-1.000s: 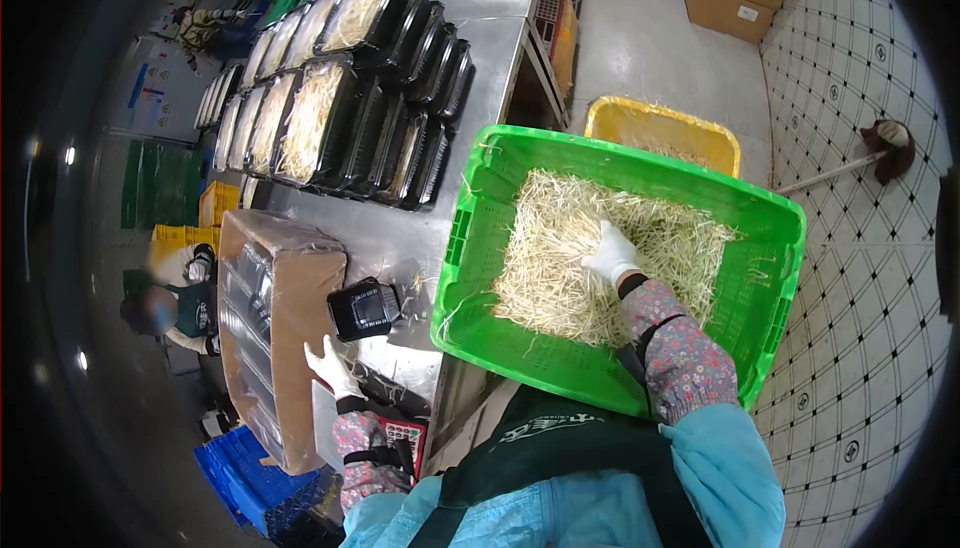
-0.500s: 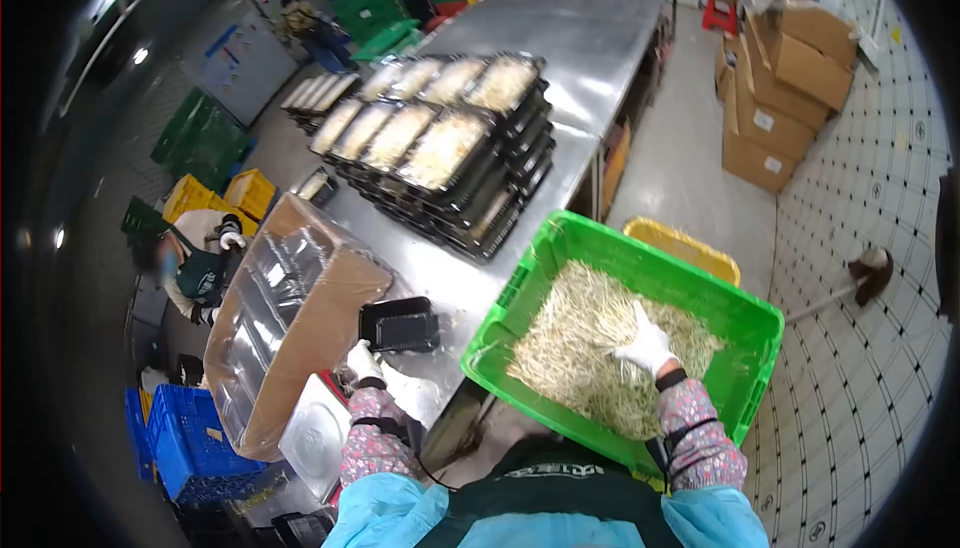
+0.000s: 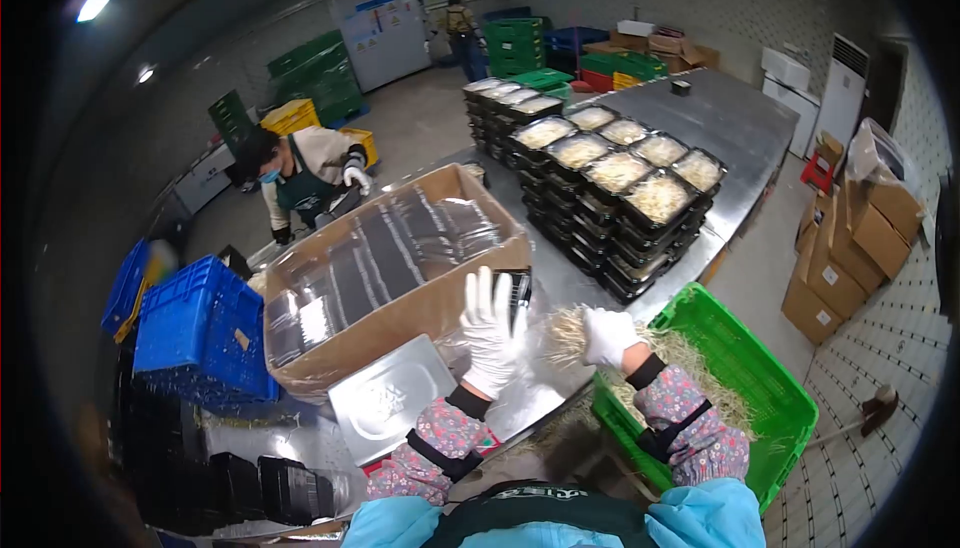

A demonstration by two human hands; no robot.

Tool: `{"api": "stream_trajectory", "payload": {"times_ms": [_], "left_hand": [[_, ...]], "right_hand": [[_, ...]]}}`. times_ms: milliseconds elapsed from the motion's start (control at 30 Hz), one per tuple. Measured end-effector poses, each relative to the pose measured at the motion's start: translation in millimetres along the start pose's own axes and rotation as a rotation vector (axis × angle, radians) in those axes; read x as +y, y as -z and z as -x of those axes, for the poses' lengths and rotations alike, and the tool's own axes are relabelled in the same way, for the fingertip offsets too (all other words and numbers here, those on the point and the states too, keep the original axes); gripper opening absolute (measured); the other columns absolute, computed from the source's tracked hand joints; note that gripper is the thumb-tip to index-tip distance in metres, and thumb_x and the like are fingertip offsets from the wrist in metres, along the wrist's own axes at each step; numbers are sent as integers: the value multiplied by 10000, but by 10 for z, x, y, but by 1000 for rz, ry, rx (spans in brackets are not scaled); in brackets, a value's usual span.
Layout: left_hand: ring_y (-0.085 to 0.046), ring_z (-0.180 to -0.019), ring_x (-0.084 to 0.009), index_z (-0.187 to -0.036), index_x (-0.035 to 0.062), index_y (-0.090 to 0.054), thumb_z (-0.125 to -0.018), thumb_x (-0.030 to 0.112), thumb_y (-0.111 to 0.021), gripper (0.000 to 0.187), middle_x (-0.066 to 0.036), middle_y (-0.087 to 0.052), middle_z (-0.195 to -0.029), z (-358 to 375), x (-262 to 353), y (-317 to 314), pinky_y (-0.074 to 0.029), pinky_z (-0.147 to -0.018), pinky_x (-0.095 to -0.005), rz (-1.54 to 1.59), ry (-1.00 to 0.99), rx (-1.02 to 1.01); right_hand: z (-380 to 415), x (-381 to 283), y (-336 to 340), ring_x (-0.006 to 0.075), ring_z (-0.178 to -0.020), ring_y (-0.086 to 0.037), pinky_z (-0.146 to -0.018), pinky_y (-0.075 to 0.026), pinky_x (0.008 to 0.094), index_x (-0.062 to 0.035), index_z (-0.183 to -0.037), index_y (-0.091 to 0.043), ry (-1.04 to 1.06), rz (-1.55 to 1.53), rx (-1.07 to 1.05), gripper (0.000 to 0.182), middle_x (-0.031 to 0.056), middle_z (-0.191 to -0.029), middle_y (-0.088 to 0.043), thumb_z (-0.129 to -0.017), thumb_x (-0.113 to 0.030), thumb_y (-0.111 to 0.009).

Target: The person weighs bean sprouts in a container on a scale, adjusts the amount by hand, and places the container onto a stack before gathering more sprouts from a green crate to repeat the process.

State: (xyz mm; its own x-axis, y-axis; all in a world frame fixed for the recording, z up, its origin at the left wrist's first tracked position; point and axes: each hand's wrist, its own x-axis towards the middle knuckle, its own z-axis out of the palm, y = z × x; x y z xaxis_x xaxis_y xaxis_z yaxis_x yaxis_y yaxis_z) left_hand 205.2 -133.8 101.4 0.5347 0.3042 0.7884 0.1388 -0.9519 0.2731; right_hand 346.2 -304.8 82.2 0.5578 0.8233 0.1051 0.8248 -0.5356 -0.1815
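My left hand (image 3: 490, 338), in a white glove, is raised over the metal table with its fingers spread. Just behind it, a black plastic tray (image 3: 521, 288) shows only in part. My right hand (image 3: 608, 338), also gloved in white, is closed around a bunch of thin pale bean sprouts (image 3: 566, 336), above the table at the near corner of the green crate (image 3: 765, 378). More sprouts lie inside that crate. A flat metal scale plate (image 3: 390, 398) is left of my left hand.
Stacked filled black trays (image 3: 655, 198) stand on the metal table (image 3: 720, 113). At left are a cardboard box (image 3: 400, 323) of wrapped black trays and a blue crate (image 3: 205, 323). A co-worker (image 3: 310, 173) is across the table. Cartons (image 3: 850, 248) are piled at right.
My right hand has come out of the green crate to the left with a bunch of sprouts. My left hand has lifted and spread its fingers near the tray. The view has turned.
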Motion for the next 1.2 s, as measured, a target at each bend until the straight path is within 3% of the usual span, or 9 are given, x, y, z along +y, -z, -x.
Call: {"api": "stream_trajectory", "payload": {"times_ms": [133, 300, 400, 533, 633, 733, 867, 1033, 1200], "left_hand": [[-287, -1394, -455, -1420, 103, -483, -896, 197, -588, 543, -223, -343, -1515, 295, -373, 446, -350, -1021, -497, -118, 14, -356], [-446, -1312, -334, -1440, 1, -415, -1005, 164, -473, 468, -206, -467, -1435, 1229, -1328, 776, -334, -1112, -382, 512, 548, -59], [-477, -1273, -253, -1449, -36, -383, -1032, 197, -467, 486, -161, -482, -1426, 1613, -1571, 1004, -361, -1088, -352, 842, 778, 54], [-424, -1342, -324, -1485, -37, -297, -979, 220, -548, 621, -217, -432, -1458, 1866, -1955, 1252, -329, -1120, -385, 397, 890, -262], [-390, -1359, -395, -1449, -49, -365, -928, 173, -571, 602, -262, -401, -1472, 1594, -1822, 1419, -301, -1137, -420, -107, 406, -100], [-331, -1388, -438, -1464, -53, -330, -929, 238, -548, 647, -290, -344, -1498, 1585, -1889, 1253, -273, -1157, -440, -154, 350, -438], [-406, -1334, -448, -1470, -37, -332, -939, 266, -539, 646, -276, -377, -1482, 1511, -1833, 1259, -350, -1112, -439, -107, 417, -390], [-429, -1304, -432, -1426, 23, -441, -956, 338, -512, 571, -227, -407, -1480, 1610, -1923, 1142, -371, -1076, -475, -276, 363, -440], [-425, -1296, -432, -1445, 62, -428, -953, 298, -509, 551, -209, -441, -1454, 1515, -1781, 1137, -355, -1086, -479, -351, 337, -417]], "right_hand": [[-615, -1168, -251, 366, -753, -688, -654, -557, 429, -8, -840, -662, 261, -5, 11, 285, 215, -808, -667, -634, -202, -698], [-870, -2257, -395, 353, -835, -686, -720, -560, 438, -9, -1121, -569, 571, -215, 26, 547, 190, -922, -673, -643, -220, -728], [-968, -2686, -659, 366, -815, -668, -682, -545, 450, -31, -1086, -604, 694, -168, -51, 524, 197, -866, -661, -613, -212, -736], [-1059, -2920, -1142, 352, -802, -660, -692, -528, 447, -36, -1103, -612, 807, -140, -142, 532, 191, -842, -655, -624, -223, -746], [-1085, -2998, -1394, 347, -785, -652, -702, -519, 449, -42, -1116, -615, 874, -164, -60, 537, 181, -858, -651, -646, -256, -763], [-1134, -3058, -1519, 355, -847, -645, -731, -525, 455, 0, -1065, -615, 879, -101, -78, 483, 212, -968, -642, -664, -242, -735], [-1264, -2894, -1474, 392, -1045, -610, -904, -497, 446, 25, -1219, -553, 847, -461, -356, 681, 257, -1123, -615, -676, -311, -789], [-1295, -2448, -959, 385, -1313, -426, -1099, -340, 482, 12, -1450, -348, 867, -233, -242, 1055, 237, -1417, -435, -628, -436, -835], [-1355, -2142, -806, 357, -1018, -651, -846, -530, 433, -47, -1103, -658, 780, -33, -400, 566, 197, -1036, -693, -673, -386, -801]]}}
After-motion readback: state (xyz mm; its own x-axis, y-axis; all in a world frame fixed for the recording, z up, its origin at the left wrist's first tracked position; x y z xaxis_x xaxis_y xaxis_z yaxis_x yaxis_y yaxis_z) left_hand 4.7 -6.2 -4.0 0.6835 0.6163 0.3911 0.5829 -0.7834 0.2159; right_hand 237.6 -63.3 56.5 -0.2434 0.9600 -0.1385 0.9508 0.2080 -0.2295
